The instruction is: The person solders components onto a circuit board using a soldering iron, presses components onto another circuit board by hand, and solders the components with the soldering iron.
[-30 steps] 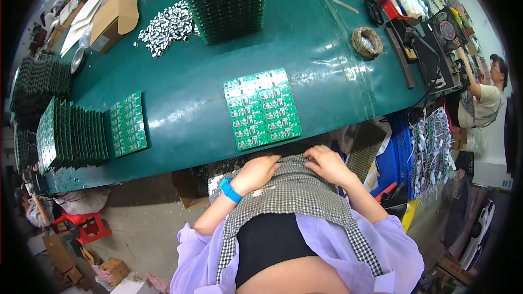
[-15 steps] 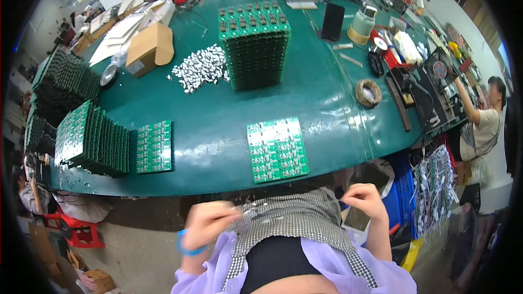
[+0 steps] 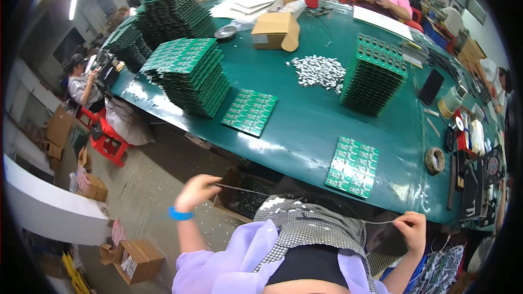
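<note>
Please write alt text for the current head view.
A person's left hand and right hand hold out thin cords at either side of a checked apron. Ahead, green circuit boards, many stacked, and small pale parts lie on a green table.

No wording or number can be read here. A pale label [image 3: 260,38] sits on the side of the open brown cardboard box [image 3: 277,26], its print too small to make out. The printed circuit board panel [image 3: 353,167] near the table's front edge bears fine white markings (possibly lettering, partly lost in glare), and these too are illegible.
</note>
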A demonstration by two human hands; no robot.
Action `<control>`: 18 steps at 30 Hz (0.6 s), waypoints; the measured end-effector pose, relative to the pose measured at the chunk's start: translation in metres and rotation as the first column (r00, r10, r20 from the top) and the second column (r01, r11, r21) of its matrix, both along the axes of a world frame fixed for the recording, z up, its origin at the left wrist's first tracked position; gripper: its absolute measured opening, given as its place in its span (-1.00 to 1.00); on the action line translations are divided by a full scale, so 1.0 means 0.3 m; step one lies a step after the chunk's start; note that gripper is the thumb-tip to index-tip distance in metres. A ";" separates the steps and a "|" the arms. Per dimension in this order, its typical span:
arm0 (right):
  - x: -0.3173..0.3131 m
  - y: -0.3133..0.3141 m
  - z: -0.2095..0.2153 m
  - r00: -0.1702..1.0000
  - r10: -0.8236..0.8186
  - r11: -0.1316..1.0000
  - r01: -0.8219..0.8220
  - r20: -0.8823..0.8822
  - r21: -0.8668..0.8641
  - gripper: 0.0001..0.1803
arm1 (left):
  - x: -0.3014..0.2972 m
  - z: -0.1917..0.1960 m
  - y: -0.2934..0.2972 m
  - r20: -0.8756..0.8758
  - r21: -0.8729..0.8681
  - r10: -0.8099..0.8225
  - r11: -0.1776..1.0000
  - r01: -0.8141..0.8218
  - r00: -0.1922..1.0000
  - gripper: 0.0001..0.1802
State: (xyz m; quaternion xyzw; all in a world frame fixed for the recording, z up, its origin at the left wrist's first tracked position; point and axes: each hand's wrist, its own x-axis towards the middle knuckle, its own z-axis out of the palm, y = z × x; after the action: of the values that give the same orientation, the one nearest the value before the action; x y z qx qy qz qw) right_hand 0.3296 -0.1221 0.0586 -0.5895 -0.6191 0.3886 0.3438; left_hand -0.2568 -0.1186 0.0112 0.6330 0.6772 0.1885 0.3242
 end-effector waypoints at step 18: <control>-0.091 0.206 0.010 0.995 0.023 0.969 -0.047 0.098 0.243 -0.88 | 0.916 0.058 0.313 0.801 -0.164 -0.248 0.784 0.599 0.544 -0.85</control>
State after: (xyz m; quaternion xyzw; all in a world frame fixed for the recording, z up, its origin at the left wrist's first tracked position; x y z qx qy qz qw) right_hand 0.3022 -0.0602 0.0614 -0.5493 -0.6883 0.2866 0.3774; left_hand 0.0181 -0.0247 0.0287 0.5609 0.3282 0.1924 0.7353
